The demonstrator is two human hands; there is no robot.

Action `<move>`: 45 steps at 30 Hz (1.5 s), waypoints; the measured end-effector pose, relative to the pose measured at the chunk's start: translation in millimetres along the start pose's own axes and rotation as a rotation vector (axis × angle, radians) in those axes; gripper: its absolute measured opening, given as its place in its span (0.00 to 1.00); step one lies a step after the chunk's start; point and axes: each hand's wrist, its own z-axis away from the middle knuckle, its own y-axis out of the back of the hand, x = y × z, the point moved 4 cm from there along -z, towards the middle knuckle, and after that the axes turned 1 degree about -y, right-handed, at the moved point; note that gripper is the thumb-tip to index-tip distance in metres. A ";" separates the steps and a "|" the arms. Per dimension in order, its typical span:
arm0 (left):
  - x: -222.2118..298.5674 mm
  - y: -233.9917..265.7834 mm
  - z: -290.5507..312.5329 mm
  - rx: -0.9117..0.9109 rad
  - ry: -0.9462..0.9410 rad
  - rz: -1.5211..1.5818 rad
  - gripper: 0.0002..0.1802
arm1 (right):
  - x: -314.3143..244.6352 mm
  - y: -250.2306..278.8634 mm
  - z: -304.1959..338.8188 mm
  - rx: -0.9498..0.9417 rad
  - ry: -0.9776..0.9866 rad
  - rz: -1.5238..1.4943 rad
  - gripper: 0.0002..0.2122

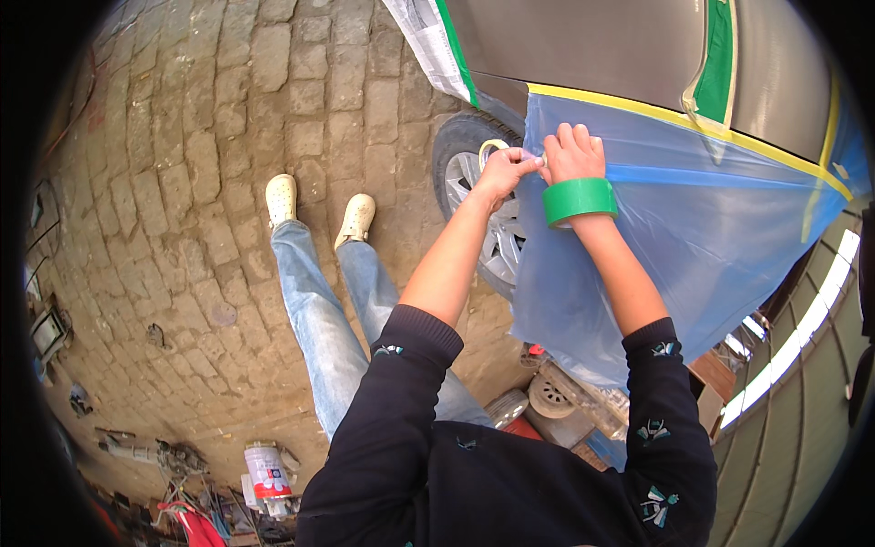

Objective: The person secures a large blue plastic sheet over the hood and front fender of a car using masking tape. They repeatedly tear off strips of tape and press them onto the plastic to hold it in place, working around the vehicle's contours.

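Observation:
My left hand is closed, its thumb and fingertips pinched close beside my right hand. A pale yellow roll of masking tape sits at its fingers. My right hand is closed too, with curled fingers over the upper edge of a blue plastic sheet; a small whitish bit shows between the hands, too small to name. Around my right wrist hangs a wide roll of green tape. Yellow tape fixes the sheet along the grey car body.
Behind the sheet's left edge stands the car's wheel. Green tape runs up the body. Brick paving spreads to the left. A paint can stands at lower left, and loose wheels lie below the sheet.

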 end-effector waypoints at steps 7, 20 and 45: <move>-2.4 -3.1 -1.8 -0.002 0.036 -0.045 0.10 | 6.3 -1.6 3.0 0.048 0.023 -0.003 0.06; -7.6 -3.5 -6.2 -0.028 0.058 -0.056 0.08 | 6.3 -12.0 -4.9 0.036 -0.239 0.114 0.18; -62.5 59.5 19.8 0.193 0.050 -0.699 0.20 | 0.2 113.6 162.5 0.532 -0.580 -0.623 0.10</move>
